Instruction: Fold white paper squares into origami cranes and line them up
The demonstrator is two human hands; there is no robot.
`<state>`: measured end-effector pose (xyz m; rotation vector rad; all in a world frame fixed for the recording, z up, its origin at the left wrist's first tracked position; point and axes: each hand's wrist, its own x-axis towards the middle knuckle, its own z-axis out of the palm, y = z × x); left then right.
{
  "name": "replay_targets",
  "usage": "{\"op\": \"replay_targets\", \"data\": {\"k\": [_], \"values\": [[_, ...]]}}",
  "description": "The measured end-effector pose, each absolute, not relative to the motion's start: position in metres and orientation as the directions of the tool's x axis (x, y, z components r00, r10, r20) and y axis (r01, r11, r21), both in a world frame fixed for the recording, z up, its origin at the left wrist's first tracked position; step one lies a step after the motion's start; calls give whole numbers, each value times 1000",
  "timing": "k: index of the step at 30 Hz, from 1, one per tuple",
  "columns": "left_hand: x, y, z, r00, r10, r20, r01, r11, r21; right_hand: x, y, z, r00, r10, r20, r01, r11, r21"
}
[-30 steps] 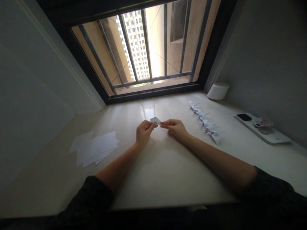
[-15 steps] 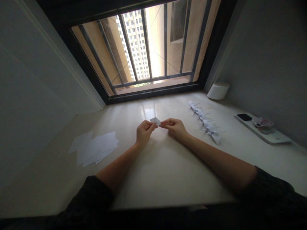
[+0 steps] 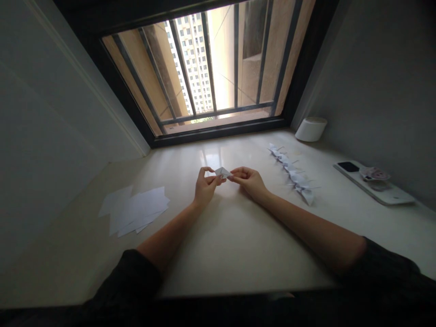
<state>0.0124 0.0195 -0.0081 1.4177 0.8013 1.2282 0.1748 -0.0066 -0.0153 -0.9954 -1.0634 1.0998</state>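
A small folded piece of white paper is held between both hands above the pale sill. My left hand pinches its left side with thumb and fingers closed. My right hand pinches its right end, fingers curled. Both forearms stretch forward from dark sleeves at the bottom of the view.
A loose stack of white paper sheets lies on the left. A row of several folded white paper figures runs on the right. Farther right lie a white phone and a white cylinder. A barred window stands behind.
The folded paper and both hands have shifted very slightly to the right; the left index finger has lifted a little over the paper's edge.
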Motion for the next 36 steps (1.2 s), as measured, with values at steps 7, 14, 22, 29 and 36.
{"op": "replay_targets", "data": {"k": [7, 14, 22, 29, 36], "values": [[11, 14, -5, 318, 872, 372, 65, -411, 909, 176, -6, -19, 157, 965, 212, -76, 226, -971], [11, 23, -15, 259, 916, 307, 16, -321, 947, 177, -8, -19, 144, 958, 247, 107, 233, -967], [10, 24, -14, 311, 914, 262, -79, -250, 965, 176, -8, -16, 123, 953, 278, 138, 261, -956], [12, 24, -14, 302, 924, 234, -130, -203, 970, 175, -8, -14, 104, 976, 190, -35, 194, -980], [11, 22, -7, 236, 954, 185, -79, -171, 982, 177, -7, -14, 97, 988, 122, -184, 138, -973]]}}
